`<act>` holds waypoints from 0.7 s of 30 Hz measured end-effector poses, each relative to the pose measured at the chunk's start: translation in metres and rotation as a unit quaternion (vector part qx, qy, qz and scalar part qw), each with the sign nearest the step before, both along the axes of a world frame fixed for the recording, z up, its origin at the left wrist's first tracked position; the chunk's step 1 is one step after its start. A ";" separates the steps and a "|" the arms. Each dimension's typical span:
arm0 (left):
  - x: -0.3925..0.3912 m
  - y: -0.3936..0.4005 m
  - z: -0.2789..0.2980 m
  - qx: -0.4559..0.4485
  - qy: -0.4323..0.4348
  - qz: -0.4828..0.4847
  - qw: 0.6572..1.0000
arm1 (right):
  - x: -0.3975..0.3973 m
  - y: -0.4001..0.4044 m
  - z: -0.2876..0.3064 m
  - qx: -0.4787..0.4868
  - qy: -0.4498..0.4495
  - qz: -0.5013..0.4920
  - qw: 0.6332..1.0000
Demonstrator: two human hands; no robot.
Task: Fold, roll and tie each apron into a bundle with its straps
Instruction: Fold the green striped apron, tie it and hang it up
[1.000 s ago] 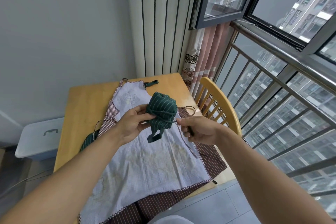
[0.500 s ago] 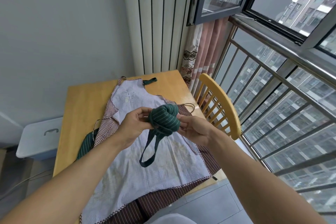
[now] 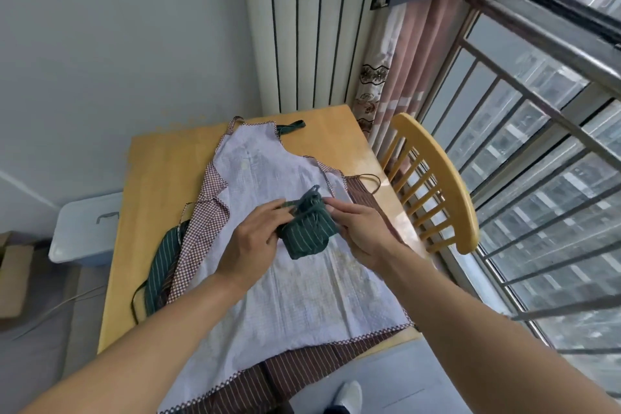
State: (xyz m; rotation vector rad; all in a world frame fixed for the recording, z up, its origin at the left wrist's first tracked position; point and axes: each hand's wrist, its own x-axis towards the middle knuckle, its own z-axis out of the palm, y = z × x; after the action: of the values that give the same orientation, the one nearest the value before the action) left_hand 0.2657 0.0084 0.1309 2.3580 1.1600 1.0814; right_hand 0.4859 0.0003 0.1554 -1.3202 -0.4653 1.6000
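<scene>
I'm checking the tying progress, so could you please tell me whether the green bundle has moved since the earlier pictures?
Yes. The green bundle has come down and nearer, now low over the white apron, judged against the table.

Both hands worked a green striped bundle point(image 3: 307, 233) above the surface point(image 3: 161, 178).
The left hand point(image 3: 255, 239) and right hand point(image 3: 361, 232) pinched its strap point(image 3: 311, 203) over a pale apron point(image 3: 285, 296).

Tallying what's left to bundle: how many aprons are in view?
4, maybe more hidden underneath: the green striped bundle held in both hands; the white apron spread on top; a brown striped apron beneath it; another green striped apron peeking out at the left.
</scene>
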 end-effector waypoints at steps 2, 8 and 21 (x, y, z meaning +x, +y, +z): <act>-0.009 -0.008 -0.047 -0.031 0.016 -0.007 0.999 | -0.016 -0.011 -0.049 -0.030 -0.044 -0.014 0.998; -0.034 -0.058 -0.159 -0.385 0.156 -0.035 0.909 | -0.042 -0.070 -0.169 -0.132 -0.194 0.022 0.972; -0.008 -0.054 -0.153 -0.443 -0.007 0.061 0.894 | -0.048 -0.092 -0.143 -0.074 -0.321 -0.010 0.944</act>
State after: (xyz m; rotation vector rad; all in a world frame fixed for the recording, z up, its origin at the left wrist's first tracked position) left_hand 0.2582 -0.0459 -0.0221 1.5637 1.4096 0.4215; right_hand 0.4376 -0.0916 0.0120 -1.9576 -0.7271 1.1728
